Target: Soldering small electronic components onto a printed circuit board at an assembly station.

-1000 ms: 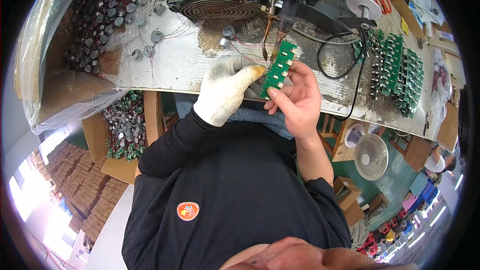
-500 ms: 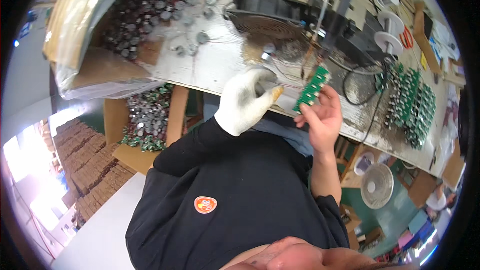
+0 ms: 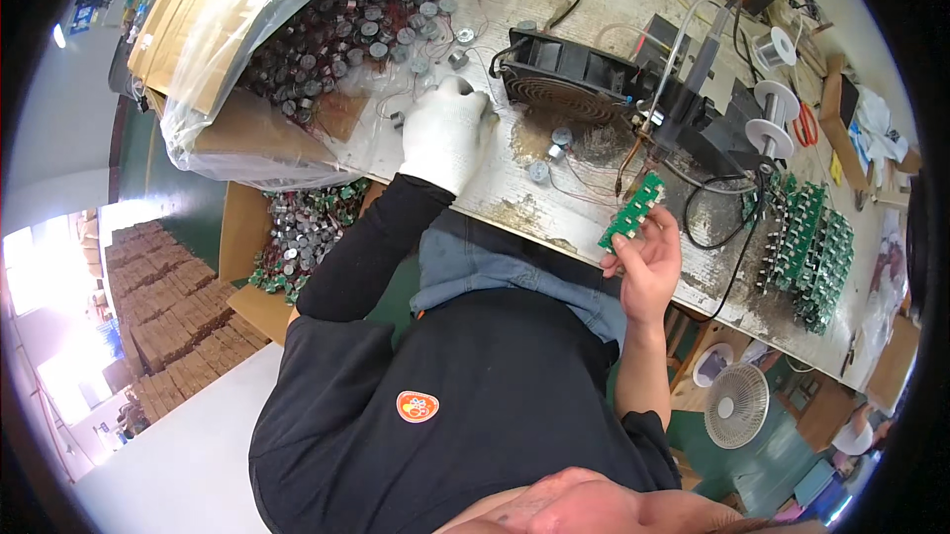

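My right hand (image 3: 648, 262) is closed on one end of a green circuit board (image 3: 633, 212), held tilted over the bench's front edge, near the tip of a soldering fixture (image 3: 683, 103). My left hand (image 3: 447, 136), in a white glove, is over the bench beside loose round metal discs with thin wires (image 3: 457, 59). Its fingers curl downward, and whatever lies under them is hidden. A few more wired discs (image 3: 561, 136) lie between the two hands, in front of a black fan (image 3: 569, 74).
A large heap of wired discs (image 3: 346, 39) spills from a plastic-lined carton (image 3: 213, 49) at far left. Below it stands a box of boards and discs (image 3: 242, 232). Stacked green boards (image 3: 807, 247) sit at right, near solder spools (image 3: 772, 113) and a black cable (image 3: 737, 282).
My left hand has moved left and away from me, from beside the board to the scattered discs. The right hand still holds the circuit board. The whole view has shifted slightly.
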Demonstrator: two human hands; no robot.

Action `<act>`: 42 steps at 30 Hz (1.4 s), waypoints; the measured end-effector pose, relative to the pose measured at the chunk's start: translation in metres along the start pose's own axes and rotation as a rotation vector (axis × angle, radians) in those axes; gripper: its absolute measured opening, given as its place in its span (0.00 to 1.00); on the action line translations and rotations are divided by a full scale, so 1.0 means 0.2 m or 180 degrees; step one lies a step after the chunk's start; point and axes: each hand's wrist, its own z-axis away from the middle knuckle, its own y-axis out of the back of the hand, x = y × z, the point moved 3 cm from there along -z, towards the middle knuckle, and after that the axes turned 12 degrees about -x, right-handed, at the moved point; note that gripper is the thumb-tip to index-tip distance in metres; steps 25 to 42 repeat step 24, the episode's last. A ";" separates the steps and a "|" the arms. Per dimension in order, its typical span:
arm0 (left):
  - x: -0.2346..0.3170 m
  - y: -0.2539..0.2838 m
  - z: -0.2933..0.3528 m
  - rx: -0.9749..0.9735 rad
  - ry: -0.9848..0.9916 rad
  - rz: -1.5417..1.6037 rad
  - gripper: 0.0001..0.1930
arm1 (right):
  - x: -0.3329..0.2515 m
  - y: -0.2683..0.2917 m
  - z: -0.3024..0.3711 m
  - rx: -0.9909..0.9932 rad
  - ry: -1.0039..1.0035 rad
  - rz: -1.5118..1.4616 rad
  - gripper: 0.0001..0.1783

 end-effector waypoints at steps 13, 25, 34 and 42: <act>0.17 0.00 0.25 -0.0243 -0.0320 0.2568 0.08 | -0.01 -0.01 0.00 -0.0098 -0.0155 -0.0147 0.31; 0.46 -0.20 0.34 -0.1431 0.0265 0.4042 0.09 | -0.03 -0.03 -0.03 -0.0017 -0.0031 -0.0232 0.31; 0.46 -0.20 0.34 -0.1431 0.0265 0.4042 0.09 | -0.03 -0.03 -0.03 -0.0017 -0.0031 -0.0232 0.31; 0.46 -0.20 0.34 -0.1431 0.0265 0.4042 0.09 | -0.03 -0.03 -0.03 -0.0017 -0.0031 -0.0232 0.31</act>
